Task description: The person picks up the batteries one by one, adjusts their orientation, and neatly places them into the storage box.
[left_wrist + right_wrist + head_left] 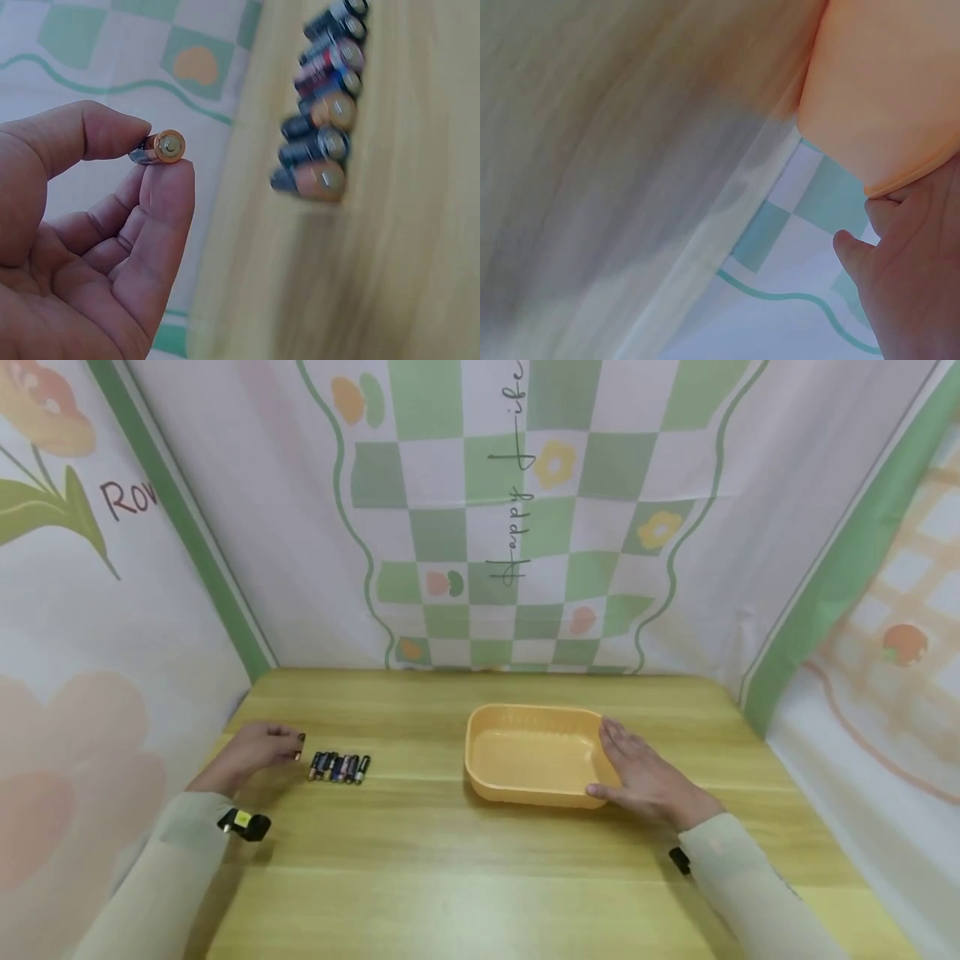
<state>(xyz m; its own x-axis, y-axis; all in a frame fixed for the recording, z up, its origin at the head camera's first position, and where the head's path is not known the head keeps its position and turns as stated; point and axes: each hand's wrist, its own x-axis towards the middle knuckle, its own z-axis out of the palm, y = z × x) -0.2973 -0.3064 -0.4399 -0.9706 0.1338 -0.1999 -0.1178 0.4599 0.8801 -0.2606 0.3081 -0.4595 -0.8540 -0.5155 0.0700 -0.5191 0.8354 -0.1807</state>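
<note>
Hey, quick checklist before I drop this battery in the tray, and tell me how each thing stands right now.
1. Left grip pinching the battery: ok.
2. Battery apart from the row: ok, there's a gap.
3. Battery over the tray: not ok, it's by the row's left end in the head view.
4. Tray opening upward: ok.
5. Right grip touching the tray: ok, at its right end.
6. Pinch firm enough: cannot tell.
</note>
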